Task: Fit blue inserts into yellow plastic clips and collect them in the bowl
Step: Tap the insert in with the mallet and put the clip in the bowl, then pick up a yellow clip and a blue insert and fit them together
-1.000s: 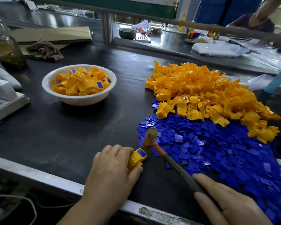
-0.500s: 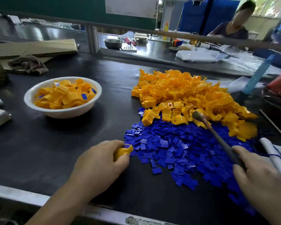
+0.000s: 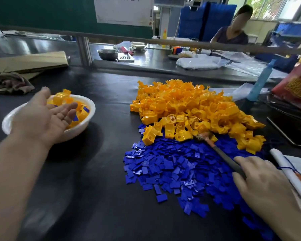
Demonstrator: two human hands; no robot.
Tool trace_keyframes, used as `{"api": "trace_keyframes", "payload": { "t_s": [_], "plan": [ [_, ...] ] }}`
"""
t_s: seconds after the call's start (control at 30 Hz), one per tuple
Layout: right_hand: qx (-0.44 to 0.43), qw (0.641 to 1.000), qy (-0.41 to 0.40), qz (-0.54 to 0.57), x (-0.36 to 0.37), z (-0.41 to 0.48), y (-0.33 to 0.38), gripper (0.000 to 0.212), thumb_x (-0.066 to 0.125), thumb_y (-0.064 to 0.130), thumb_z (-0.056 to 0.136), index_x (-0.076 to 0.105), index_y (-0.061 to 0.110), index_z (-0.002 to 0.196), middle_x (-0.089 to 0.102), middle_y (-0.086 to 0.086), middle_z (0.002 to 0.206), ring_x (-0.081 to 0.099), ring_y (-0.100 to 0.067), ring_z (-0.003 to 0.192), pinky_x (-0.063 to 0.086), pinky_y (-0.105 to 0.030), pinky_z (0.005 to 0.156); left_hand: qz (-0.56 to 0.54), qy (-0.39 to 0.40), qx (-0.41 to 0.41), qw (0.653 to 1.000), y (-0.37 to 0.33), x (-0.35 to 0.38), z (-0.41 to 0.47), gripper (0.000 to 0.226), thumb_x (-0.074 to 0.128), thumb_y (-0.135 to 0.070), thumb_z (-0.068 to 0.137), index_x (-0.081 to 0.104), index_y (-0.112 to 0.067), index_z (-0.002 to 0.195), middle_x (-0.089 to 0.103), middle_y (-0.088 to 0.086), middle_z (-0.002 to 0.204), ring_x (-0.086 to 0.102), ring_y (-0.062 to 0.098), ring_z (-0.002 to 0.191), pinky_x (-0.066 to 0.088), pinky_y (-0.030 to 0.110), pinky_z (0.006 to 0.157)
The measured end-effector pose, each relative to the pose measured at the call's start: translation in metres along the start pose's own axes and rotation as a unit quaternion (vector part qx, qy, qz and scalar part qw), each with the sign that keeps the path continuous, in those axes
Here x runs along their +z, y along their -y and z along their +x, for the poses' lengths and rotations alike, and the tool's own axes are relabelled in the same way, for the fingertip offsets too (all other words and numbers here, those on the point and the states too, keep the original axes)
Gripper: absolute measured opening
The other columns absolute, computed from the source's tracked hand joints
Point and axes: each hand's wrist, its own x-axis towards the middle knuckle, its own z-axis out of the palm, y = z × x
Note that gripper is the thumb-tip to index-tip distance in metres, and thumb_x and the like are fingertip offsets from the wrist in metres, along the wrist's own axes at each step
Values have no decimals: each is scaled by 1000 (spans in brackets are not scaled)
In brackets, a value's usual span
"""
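Observation:
My left hand point(image 3: 43, 119) hovers palm-up over the near rim of the white bowl point(image 3: 91, 110), fingers spread and holding nothing. A yellow clip point(image 3: 61, 97) shows just past my fingertips above the finished clips in the bowl. A big heap of yellow clips point(image 3: 195, 108) lies at centre right, with a spread of blue inserts point(image 3: 177, 167) in front of it. My right hand point(image 3: 261, 185) grips the dark handle of a small hammer point(image 3: 217, 150), whose head rests at the edge of the clip heap.
A rag point(image 3: 10, 82) and cardboard point(image 3: 28, 61) lie at the back left. A red bag point(image 3: 295, 86) and a blue bottle point(image 3: 261, 80) stand at the right; white cloth point(image 3: 292, 171) lies beside my right hand. A person sits beyond the rail point(image 3: 163, 41).
My left hand carried the assembled clip from the table's front edge to the bowl and opened over it. The hammer swung right and now rests at the clip heap.

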Motion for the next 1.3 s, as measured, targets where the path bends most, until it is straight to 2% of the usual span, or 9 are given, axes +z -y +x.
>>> {"api": "trace_keyframes", "payload": {
  "t_s": [0.2,0.33,0.47,0.53,0.73,0.97,1.1,1.2,1.3],
  "plan": [
    [-126,987,-22,100,-10,39,71,45,62,36,86,53,24,128,57,0,119,53,-20,107,47,-35,85,181,56,44,981,67,3,-73,13,51,-20,96,62,-14,97,74,5,85,68,7,59,54,21,51],
    [-251,964,-13,82,3,86,129,58,59,16,86,35,28,138,42,-6,139,41,-27,122,44,-38,94,350,165,-5,922,114,-9,-125,12,64,-14,89,67,-20,99,77,2,87,71,12,72,54,30,71],
    [-360,930,73,-25,15,117,171,67,56,5,87,29,25,145,22,-9,155,16,-31,143,36,-46,108,442,172,65,878,128,-17,-141,24,71,-17,84,66,-36,98,74,-13,93,69,3,83,52,23,81],
    [-380,918,98,-58,19,122,181,58,53,8,91,34,24,143,24,-9,154,19,-31,142,36,-47,107,450,172,91,871,131,-18,-144,28,70,-14,83,65,-37,99,73,-15,92,68,3,83,52,22,81],
    [-348,936,-2,-55,11,116,171,45,57,24,87,45,20,130,51,-12,121,47,-30,108,43,-42,86,459,183,126,860,135,-21,-140,27,70,-19,84,63,-41,98,71,-20,92,66,-3,83,44,3,74],
    [-192,959,-76,195,-6,67,128,45,53,44,88,46,25,128,56,4,117,54,-14,101,38,-22,77,461,177,124,861,132,-20,-143,20,67,-29,85,63,-44,98,70,-22,95,65,-5,87,46,11,75],
    [-136,956,-24,258,-21,28,110,35,49,57,84,47,35,110,53,15,97,50,-5,80,42,-22,66,442,174,121,871,127,-15,-157,24,70,-24,84,63,-41,100,70,-21,97,66,-2,86,52,28,84],
    [-68,928,73,359,-33,2,106,35,49,71,71,46,39,86,54,8,77,53,-8,68,47,-26,58,480,227,168,831,126,-7,-180,44,73,-45,70,57,-53,110,64,-29,109,60,-8,100,51,19,80],
    [-64,878,191,435,-41,-26,112,43,51,76,64,53,38,84,62,5,80,60,-9,69,55,-36,65,489,279,213,799,123,-2,-199,56,64,-59,60,55,-55,115,56,-29,118,53,-7,114,47,18,88]
  ]
}}
